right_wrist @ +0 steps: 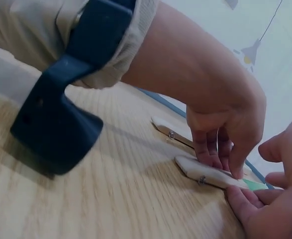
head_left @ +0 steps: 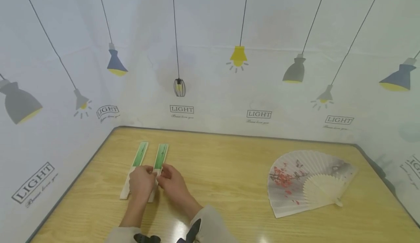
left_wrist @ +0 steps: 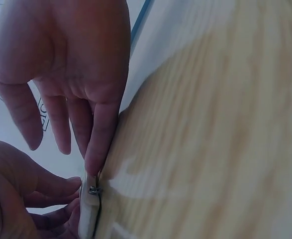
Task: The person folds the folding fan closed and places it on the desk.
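Two folded hand fans lie side by side on the table, each pale with a green upper part. My left hand (head_left: 142, 180) is between them and pinches the left edge of the right-hand folded fan (head_left: 161, 155). From the other side, my right hand (head_left: 174, 183) holds the same fan with thumb and fingers. Just left of my left hand is the other folded fan (head_left: 140, 153), untouched as far as I see. In the right wrist view, the held fan (right_wrist: 205, 172) shows a small metal pivot near its pale end. My fingers hide its middle.
A spread fan (head_left: 285, 188) with red blossoms lies at the right of the wood-grain table (head_left: 223, 184). White sheeting (head_left: 213, 79) printed with lamps surrounds the table's back and sides. Dark camera mounts (right_wrist: 61, 119) sit at the wrists.
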`<state>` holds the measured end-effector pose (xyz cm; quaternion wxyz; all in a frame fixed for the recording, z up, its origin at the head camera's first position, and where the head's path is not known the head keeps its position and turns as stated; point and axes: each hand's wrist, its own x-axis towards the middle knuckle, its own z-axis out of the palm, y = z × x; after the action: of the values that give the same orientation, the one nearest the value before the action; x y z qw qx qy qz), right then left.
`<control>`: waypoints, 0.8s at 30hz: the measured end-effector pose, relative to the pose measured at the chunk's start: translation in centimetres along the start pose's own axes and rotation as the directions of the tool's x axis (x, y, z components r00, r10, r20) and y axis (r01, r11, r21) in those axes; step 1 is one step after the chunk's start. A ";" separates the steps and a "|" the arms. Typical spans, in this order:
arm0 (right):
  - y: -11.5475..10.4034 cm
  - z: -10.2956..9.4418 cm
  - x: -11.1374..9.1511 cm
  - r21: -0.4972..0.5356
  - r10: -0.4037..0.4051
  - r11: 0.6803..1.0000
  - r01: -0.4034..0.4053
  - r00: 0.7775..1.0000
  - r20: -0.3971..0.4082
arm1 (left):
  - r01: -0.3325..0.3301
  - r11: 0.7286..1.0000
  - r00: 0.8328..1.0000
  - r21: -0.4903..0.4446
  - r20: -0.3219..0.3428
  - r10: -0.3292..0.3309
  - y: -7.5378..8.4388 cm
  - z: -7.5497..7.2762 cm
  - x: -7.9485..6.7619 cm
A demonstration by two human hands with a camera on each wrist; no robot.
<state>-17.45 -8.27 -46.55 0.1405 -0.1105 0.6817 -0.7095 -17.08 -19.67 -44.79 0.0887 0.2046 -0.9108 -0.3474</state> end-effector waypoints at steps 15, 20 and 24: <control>0.2 -2.0 -0.3 0.005 -0.032 0.999 0.032 0.997 0.076 | -0.010 0.998 1.000 -0.065 -0.005 0.009 0.2 -0.4 -0.6; -1.0 -4.8 -1.6 0.066 -0.085 0.994 0.085 0.996 -0.015 | -0.053 0.992 0.998 -0.116 -0.033 0.050 1.4 -1.0 -1.5; -2.2 -8.4 -3.0 0.072 -0.154 0.985 0.157 0.987 -0.053 | -0.141 0.960 0.989 -0.241 -0.072 0.127 3.4 -0.8 -2.4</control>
<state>-17.66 0.73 -44.65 0.0727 -0.1412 0.6466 -0.7461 -15.75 -16.79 -41.97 0.1622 0.1397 -0.8698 -0.4446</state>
